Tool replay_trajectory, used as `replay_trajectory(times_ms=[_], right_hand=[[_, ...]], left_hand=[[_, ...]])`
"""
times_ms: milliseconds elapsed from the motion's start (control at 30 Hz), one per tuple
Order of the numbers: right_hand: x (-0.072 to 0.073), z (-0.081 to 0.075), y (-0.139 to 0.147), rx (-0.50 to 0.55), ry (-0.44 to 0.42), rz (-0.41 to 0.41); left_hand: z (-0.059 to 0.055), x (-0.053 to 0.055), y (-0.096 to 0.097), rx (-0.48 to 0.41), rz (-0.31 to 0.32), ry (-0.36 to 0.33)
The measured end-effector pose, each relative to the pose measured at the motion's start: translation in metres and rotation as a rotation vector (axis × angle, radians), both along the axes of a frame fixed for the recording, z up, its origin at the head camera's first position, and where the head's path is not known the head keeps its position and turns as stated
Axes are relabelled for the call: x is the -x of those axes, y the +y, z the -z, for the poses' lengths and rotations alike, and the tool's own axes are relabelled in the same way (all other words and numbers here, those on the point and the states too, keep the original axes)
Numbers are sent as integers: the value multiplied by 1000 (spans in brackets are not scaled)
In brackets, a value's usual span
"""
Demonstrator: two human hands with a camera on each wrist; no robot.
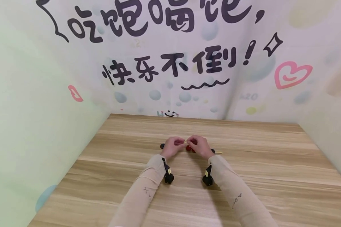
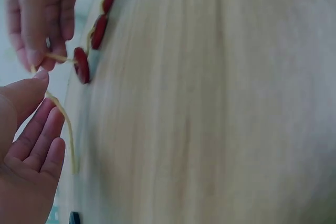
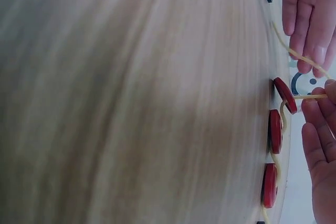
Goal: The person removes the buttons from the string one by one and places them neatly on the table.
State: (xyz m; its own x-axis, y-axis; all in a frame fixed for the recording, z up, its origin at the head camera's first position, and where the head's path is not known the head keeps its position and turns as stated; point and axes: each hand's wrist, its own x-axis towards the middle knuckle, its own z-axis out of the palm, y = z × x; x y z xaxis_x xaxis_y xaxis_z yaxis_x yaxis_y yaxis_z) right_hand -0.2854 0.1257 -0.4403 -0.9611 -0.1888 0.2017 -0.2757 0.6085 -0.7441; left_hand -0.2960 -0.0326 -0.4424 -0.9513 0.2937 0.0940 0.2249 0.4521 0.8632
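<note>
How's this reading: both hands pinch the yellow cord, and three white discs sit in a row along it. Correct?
Wrong on colour: the three discs in that row are red, as the right wrist view shows. The rest stands: left hand and right hand pinch the yellow cord.

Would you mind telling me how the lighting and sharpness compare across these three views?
Head view: bright, with soft shadows on the wooden table; left wrist: dimmer, its grain soft, darkening toward the lower right; right wrist: also dim, grain blurred, while the red discs look clearer.
</note>
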Motion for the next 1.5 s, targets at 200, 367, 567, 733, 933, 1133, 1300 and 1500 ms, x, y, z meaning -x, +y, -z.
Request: replay_trajectory(times_ms=[200, 367, 567, 733, 933, 1133, 1300, 1500], right_hand=[[0, 0, -3, 0, 22, -5], [3, 2, -4, -13, 19, -2], [4, 5, -4, -8, -15, -4], [4, 6, -3, 16, -32, 7], [5, 5, -1, 87, -48, 23], [6, 6, 2, 55, 22, -4], [5, 5, 1, 32, 43, -19], [5, 5, 1, 20, 44, -18]], left_hand=[[4, -1, 3, 23, -23, 53], [1, -1, 3, -2, -34, 89], [-2, 1, 5, -36, -38, 92], [-2, 1, 4, -41, -26, 99], [1, 0, -3, -4, 8, 70], [0, -1, -1, 62, 24, 57], [-1, 1, 6, 46, 16, 85], [1, -1, 10, 62, -30, 138]])
